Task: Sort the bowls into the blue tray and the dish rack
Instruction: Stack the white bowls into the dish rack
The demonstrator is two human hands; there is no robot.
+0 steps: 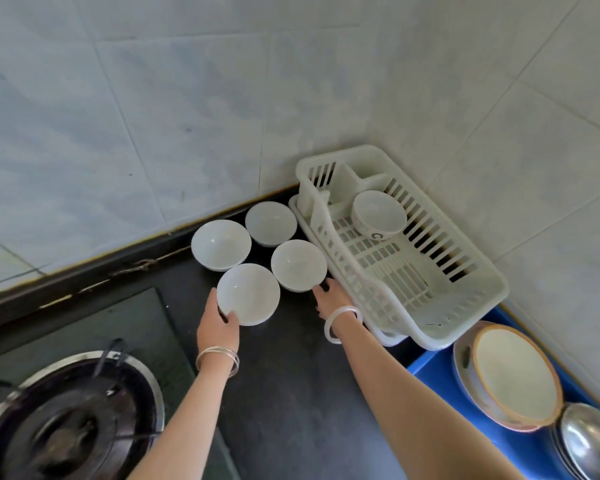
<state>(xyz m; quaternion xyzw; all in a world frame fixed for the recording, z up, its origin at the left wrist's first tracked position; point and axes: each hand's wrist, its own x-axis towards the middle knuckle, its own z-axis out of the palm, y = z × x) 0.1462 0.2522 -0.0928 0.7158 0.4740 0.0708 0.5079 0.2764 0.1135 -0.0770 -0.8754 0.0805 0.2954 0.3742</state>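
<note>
View from a head-worn camera looking down on a dark kitchen counter (291, 375) in a tiled corner. Four plain white bowls stand upright in a close cluster. The left hand (219, 323) grips the nearest bowl (248, 294) at its near left edge, thumb hooked over the rim and fingers hidden behind the wall, so the bowl sits just ahead of the palm. The right hand (331, 297) reaches for the second bowl (298, 265), fingertips at its lower right side, with the bowl ahead and to the left of the palm; whether those fingers have closed on it cannot be told. Two more bowls, a rear left bowl (220, 244) and a rear right bowl (271, 223), wait nearer the wall. The white dish rack (496, 289) lies just right of the cluster, holding one patterned bowl (378, 213) tilted on its side. The blue tray (430, 379) is nearer the camera on the right, with a large rimmed bowl (516, 375) and a steel bowl (589, 441) in it. A gas burner (70, 420) is at lower left. The step appears to be picking up one bowl in each hand; it would go best with each lifted straight up before moving sideways, since the bowls sit nearly touching and could knock together.
</note>
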